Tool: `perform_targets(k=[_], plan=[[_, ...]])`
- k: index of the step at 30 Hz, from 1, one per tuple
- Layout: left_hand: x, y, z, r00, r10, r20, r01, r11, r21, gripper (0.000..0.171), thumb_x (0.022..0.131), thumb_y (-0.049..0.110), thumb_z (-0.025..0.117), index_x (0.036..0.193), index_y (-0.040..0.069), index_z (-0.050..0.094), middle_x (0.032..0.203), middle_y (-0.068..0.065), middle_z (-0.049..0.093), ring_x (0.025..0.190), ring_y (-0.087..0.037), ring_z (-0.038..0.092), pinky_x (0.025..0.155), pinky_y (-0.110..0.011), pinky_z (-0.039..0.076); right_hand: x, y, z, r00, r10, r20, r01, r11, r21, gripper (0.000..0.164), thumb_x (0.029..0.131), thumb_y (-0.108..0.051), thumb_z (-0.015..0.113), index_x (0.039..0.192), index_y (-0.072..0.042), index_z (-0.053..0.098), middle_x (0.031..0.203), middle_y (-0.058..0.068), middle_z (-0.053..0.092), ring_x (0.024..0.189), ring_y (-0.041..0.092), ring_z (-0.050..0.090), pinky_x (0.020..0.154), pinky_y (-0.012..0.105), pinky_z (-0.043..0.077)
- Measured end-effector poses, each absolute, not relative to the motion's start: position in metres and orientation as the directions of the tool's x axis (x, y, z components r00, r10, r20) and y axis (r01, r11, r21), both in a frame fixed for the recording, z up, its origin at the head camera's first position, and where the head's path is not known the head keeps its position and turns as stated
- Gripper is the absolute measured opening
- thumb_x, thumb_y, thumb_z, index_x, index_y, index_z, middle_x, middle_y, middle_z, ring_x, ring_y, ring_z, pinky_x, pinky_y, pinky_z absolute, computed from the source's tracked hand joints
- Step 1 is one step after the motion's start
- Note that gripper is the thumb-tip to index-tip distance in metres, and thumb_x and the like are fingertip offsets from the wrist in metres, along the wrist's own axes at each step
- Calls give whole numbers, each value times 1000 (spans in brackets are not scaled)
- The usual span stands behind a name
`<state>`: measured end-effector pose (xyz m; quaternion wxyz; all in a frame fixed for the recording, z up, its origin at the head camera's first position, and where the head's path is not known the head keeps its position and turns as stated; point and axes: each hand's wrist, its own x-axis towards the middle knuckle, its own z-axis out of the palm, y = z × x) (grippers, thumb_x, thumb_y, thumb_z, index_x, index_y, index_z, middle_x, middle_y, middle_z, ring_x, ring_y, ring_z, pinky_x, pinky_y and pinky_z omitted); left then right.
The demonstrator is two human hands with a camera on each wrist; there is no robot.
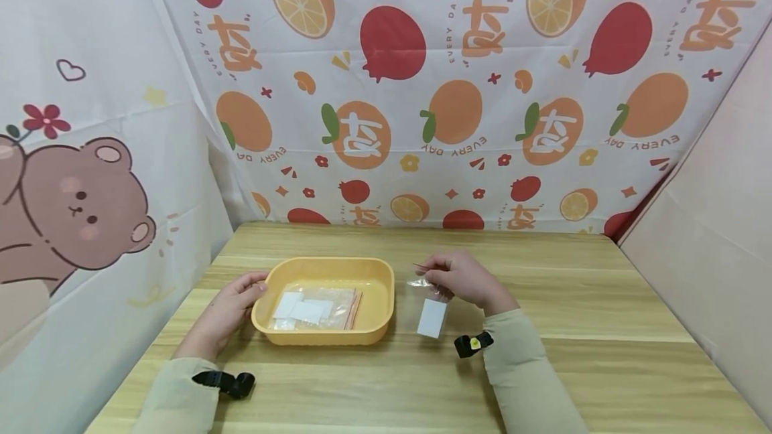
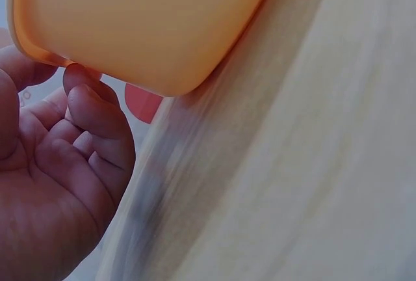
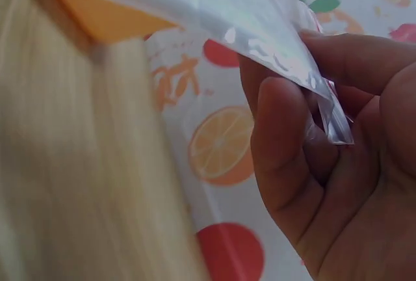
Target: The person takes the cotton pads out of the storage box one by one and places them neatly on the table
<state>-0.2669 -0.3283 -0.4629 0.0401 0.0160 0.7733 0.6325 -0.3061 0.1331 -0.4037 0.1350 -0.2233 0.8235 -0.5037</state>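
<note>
My left hand (image 1: 228,310) pinches the left rim of a yellow plastic basin (image 1: 326,337), its thumb and fingers meeting at the lip in the left wrist view. Inside the basin lie clear zip bags (image 1: 342,301) with white cards (image 1: 311,311) in them and reddish zip strips; their exact number is unclear. To the right of the basin, my right hand (image 1: 467,281) holds another clear zip bag (image 3: 253,24) by its upper end. A white rectangular card (image 1: 431,318) hangs in the lower part of that bag, above the table.
The wood-grain table (image 1: 374,387) carries the basin. A fruit-printed cloth (image 1: 410,99) hangs along its back edge, and a bear-printed cloth (image 1: 169,112) stands at the left. Each sleeve has a black wrist camera (image 1: 473,343) strapped on.
</note>
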Motion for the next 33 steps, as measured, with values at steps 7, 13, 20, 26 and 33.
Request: perform_targets(k=[7, 13, 20, 26, 33], plan=[[-264, -327, -461, -997, 70, -33, -19, 190, 982, 51, 109, 23, 47, 149, -8, 37, 132, -23, 55, 100, -13, 64, 80, -30, 57, -318, 133, -434, -837, -541, -81, -201, 442, -874, 20, 102, -15, 61, 114, -6, 74, 78, 13, 65, 59, 15, 54, 55, 31, 48], [-264, -328, -462, -997, 72, -26, -12, 183, 983, 51, 110, 22, 46, 149, -9, 37, 134, -24, 53, 101, -13, 64, 80, -30, 57, -321, 126, -446, -827, -555, -97, -259, 528, -808, 19, 102, -14, 61, 112, -9, 76, 79, 7, 67, 61, 15, 55, 54, 27, 46], [-265, -328, -463, -996, 84, -17, -2, 179, 984, 52, 110, 22, 46, 149, -10, 36, 130, -19, 56, 99, -12, 65, 79, -29, 57, -320, 121, -450, -839, -533, -107, -272, 583, -766, 18, 101, -12, 61, 113, -10, 75, 84, 6, 68, 68, 18, 58, 58, 28, 47], [-266, -329, -465, -996, 85, -12, 3, 176, 984, 52, 110, 23, 45, 149, -10, 35, 131, -17, 56, 102, -10, 64, 81, -29, 57, -321, 122, -453, -851, -521, -63, -327, 621, -713, 25, 102, -17, 63, 125, -15, 72, 100, -3, 69, 84, 16, 60, 76, 34, 50], [-267, -331, -466, -996, 93, -10, 7, 174, 985, 55, 110, 26, 46, 150, -10, 34, 136, -22, 53, 103, -10, 64, 82, -29, 57, -320, 123, -452, -858, -512, -38, -340, 622, -706, 31, 102, -17, 60, 133, -13, 67, 115, -4, 68, 105, 15, 59, 96, 43, 48]])
